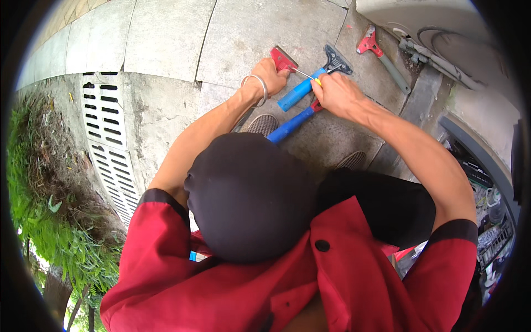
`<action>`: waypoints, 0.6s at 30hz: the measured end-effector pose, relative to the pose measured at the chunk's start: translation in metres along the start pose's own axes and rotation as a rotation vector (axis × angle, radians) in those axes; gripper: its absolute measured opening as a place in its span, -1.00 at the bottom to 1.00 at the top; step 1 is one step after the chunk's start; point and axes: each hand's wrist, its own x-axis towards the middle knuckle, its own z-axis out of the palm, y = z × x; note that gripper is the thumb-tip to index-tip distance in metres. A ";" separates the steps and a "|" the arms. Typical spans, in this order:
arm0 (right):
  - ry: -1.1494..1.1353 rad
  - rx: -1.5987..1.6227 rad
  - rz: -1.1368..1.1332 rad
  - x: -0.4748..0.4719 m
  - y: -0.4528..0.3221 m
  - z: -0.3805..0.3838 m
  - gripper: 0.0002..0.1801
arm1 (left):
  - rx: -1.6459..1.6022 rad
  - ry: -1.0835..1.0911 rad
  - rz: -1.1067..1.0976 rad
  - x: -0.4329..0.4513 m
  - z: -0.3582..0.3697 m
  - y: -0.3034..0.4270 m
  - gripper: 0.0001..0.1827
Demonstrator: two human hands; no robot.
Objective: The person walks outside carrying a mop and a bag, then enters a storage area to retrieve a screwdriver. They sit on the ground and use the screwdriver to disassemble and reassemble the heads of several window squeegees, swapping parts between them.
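Observation:
My left hand grips the red head of a scraper over the paving. My right hand is shut on the yellow handle of a screwdriver, whose thin metal shaft reaches to the red scraper head. Beneath my right hand lies a scraper with a black head and light blue handle. A dark blue handle with a red collar runs from under that hand towards my knee; whether it belongs to the held red head cannot be told. Further right, another scraper with a red head and grey-green handle lies on the ground.
Stone paving slabs spread ahead, with a white slotted drain grate and green plants at left. Pipes run along the wall at upper right. A grey-rimmed container of mixed items stands at right. My shoes are below my hands.

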 end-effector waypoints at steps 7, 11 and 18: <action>-0.151 0.131 0.175 -0.006 -0.025 -0.014 -0.53 | -0.127 -0.013 0.059 -0.004 0.006 -0.013 -0.72; -0.075 0.207 0.186 -0.021 -0.019 -0.022 -0.57 | -0.273 -0.093 -0.114 -0.011 -0.005 0.000 -0.70; 0.049 0.518 -0.049 -0.030 -0.020 -0.012 -0.74 | -0.525 -0.092 0.020 -0.006 0.008 -0.027 -0.69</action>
